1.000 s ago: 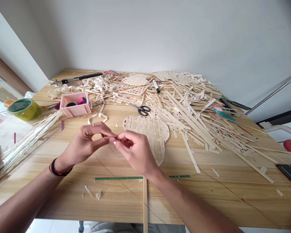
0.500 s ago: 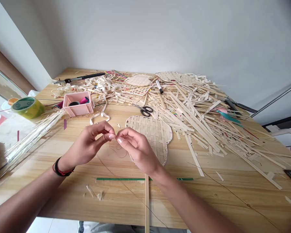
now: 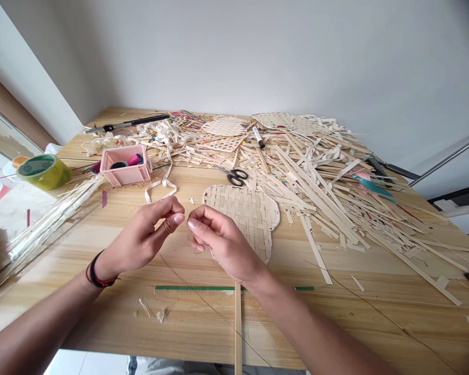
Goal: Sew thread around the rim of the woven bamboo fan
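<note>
My left hand [image 3: 150,232] is closed in a pinch, thumb against forefinger. My right hand [image 3: 219,239] pinches the same way, its fingertips a small gap from the left ones. A fine brown thread [image 3: 214,311] trails from below the hands down to the table's front; a very thin bit of it seems to span the fingertips. Under and behind my right hand lies a woven bamboo fan [image 3: 250,213] with a wavy bound edge. Its pale flat handle [image 3: 238,328] runs toward me, across a green strip [image 3: 195,288].
Black-handled scissors [image 3: 237,177] lie behind the fan. A pink basket [image 3: 125,174] holds spools; a roll of tape [image 3: 42,172] stands left of it. Heaped bamboo strips [image 3: 320,192] cover the back and right, with a marker pen [image 3: 258,137] among them.
My fingertips have drawn slightly apart, and the right hand's lower fingers have shifted. The thread loop beneath them shows less. The view has moved a little.
</note>
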Available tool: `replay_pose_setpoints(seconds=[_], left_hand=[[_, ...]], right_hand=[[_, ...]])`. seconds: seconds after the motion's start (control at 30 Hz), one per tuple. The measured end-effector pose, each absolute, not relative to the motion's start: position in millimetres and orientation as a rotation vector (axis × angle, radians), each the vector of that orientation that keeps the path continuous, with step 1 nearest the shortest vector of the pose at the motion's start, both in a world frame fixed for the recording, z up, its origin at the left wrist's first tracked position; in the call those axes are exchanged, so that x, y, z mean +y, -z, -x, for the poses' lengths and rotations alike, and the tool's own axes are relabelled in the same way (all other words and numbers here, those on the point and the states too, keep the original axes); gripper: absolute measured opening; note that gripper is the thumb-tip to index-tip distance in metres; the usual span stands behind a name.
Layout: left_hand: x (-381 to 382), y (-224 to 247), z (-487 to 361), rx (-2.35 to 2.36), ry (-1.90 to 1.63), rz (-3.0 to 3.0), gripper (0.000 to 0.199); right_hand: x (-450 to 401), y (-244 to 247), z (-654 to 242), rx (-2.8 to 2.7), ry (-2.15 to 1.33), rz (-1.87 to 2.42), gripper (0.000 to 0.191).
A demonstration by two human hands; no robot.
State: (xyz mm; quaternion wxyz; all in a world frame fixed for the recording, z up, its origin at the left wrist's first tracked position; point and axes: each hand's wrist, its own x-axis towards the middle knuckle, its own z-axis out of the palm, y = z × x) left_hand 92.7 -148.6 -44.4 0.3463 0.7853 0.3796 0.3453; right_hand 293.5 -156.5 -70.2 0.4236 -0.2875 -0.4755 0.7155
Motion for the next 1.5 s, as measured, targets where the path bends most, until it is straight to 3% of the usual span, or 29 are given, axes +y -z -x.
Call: replay_pose_setpoints(seconds=[0.93,1.5], left_hand=[[-145.5,42.8,-94.3,1.077,-0.833,-2.091,0.039],[-144.2,43.4,-94.5,0.961,-0.959,-1.866,0.020]], right_hand=[[-155.3,70.2,-296.1,-1.413,-1.587,0.953,0.026],[-156.4,66.4,-297.3,-1.391,-1.506,0.965,0.033]])
